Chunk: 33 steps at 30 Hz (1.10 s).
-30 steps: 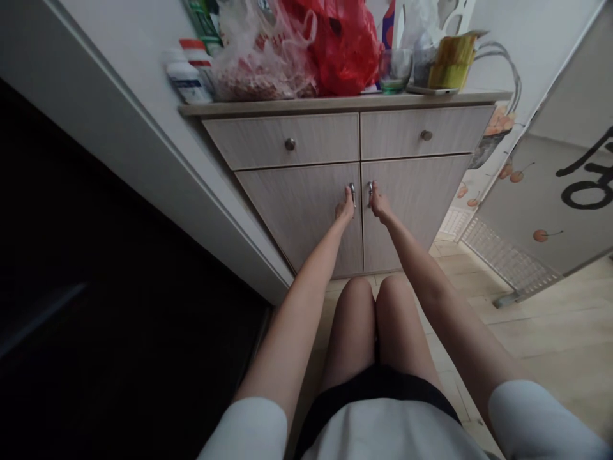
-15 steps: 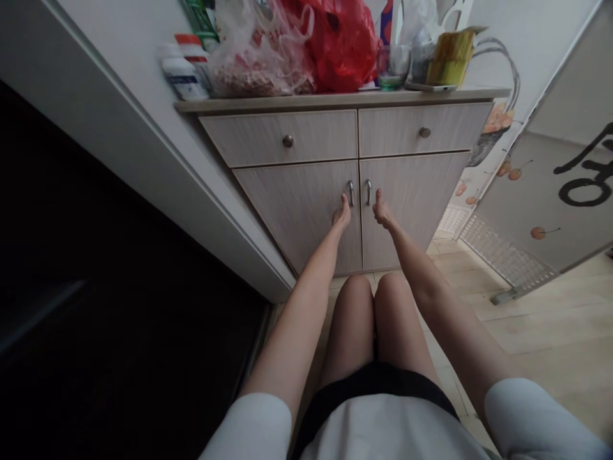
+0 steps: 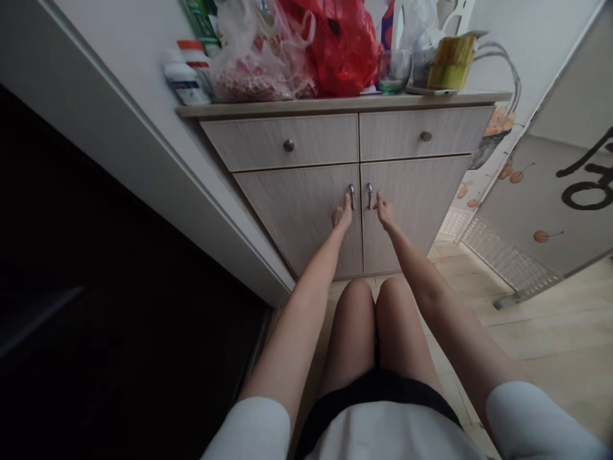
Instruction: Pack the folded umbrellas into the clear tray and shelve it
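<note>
My left hand (image 3: 341, 215) reaches up to the lower part of the left door handle (image 3: 352, 197) on a pale wood cupboard (image 3: 297, 211). Its fingers are bunched together and the tips lie against the handle. My right hand (image 3: 384, 211) is level with it, fingers together and pointing up, a small gap to the right of the right door handle (image 3: 369, 195). Both cupboard doors are closed. Both arms are stretched forward over my bare knees (image 3: 376, 300).
Two closed drawers with round knobs (image 3: 288, 145) sit above the doors. On top stand bottles (image 3: 184, 76), a clear bag (image 3: 253, 64), a red bag (image 3: 342, 48), a glass (image 3: 394, 70) and a yellow pack (image 3: 450, 61). A dark opening lies left; a printed panel (image 3: 550, 191) leans right.
A second ago both hands were up on the handles. They dropped below them, and have now risen back to the handles' lower ends. The doors have stayed closed.
</note>
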Tool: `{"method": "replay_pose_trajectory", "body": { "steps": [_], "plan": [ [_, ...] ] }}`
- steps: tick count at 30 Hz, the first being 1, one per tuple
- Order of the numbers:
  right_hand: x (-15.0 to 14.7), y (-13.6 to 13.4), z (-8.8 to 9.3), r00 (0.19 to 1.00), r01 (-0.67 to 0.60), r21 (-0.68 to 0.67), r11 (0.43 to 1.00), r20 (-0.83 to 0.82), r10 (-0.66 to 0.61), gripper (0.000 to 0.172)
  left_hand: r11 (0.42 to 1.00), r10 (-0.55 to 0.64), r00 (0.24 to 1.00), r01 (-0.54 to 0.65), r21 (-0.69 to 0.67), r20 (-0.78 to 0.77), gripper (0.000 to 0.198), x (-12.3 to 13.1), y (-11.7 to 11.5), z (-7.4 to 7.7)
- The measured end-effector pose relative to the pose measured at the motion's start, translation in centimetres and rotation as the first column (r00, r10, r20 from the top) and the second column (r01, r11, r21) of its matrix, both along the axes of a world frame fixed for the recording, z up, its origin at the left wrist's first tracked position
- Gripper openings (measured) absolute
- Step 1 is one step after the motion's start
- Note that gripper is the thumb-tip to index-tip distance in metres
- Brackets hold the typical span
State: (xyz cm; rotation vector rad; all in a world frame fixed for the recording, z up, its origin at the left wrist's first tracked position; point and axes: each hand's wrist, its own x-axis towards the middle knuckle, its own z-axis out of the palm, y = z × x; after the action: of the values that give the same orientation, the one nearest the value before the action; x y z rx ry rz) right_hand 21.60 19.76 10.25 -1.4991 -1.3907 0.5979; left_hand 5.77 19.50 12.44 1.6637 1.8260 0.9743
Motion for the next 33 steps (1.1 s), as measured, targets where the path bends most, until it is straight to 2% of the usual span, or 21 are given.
{"method": "replay_pose_trajectory", "body": {
  "steps": [2, 5, 8, 13, 18, 24, 28, 33],
  "plan": [
    [-0.2, 0.4, 0.4, 0.996, 0.085, 0.036, 0.996, -0.031, -0.084, 0.065, 0.997, 0.04, 0.998, -0.037, 0.062, -0.045, 0.059, 0.4, 0.2, 0.5],
    [-0.9, 1.1, 1.2, 0.999, 0.028, 0.097, 0.995, -0.029, -0.025, 0.05, 0.99, 0.026, 0.997, -0.016, 0.138, -0.07, 0.036, 1.2, 0.5, 1.2],
    [-1.6, 1.6, 1.8, 0.997, -0.083, 0.048, 0.995, 0.0, 0.083, 0.041, 0.992, 0.004, 0.996, 0.007, 0.123, -0.089, 0.028, 1.6, 0.4, 1.6],
    [-2.0, 0.5, 1.8, 0.995, -0.098, 0.033, 0.995, -0.017, 0.099, 0.038, 0.995, 0.012, 0.993, 0.001, 0.103, -0.119, 0.029, 1.4, -0.9, 1.6],
    [-0.6, -4.5, 1.0, 0.993, -0.116, 0.123, 0.986, -0.003, 0.118, 0.041, 0.977, -0.04, 0.989, 0.069, 0.204, -0.142, 0.028, -0.1, -4.8, 0.4],
    [3.3, -12.9, -0.2, 0.993, -0.108, 0.208, 0.972, 0.067, 0.096, 0.046, 0.937, -0.054, 0.995, 0.078, 0.339, -0.079, 0.024, -4.1, -12.1, -1.6],
    [6.4, -17.7, -0.8, 0.993, -0.018, 0.288, 0.958, 0.114, -0.016, 0.052, 0.913, -0.016, 1.0, 0.014, 0.407, 0.001, 0.023, -7.6, -16.3, -2.8],
    [9.8, -22.0, -1.2, 0.975, 0.108, 0.334, 0.936, 0.146, -0.165, 0.058, 0.874, 0.052, 0.996, -0.079, 0.48, 0.07, 0.028, -11.8, -20.3, -3.8]
  ]
}}
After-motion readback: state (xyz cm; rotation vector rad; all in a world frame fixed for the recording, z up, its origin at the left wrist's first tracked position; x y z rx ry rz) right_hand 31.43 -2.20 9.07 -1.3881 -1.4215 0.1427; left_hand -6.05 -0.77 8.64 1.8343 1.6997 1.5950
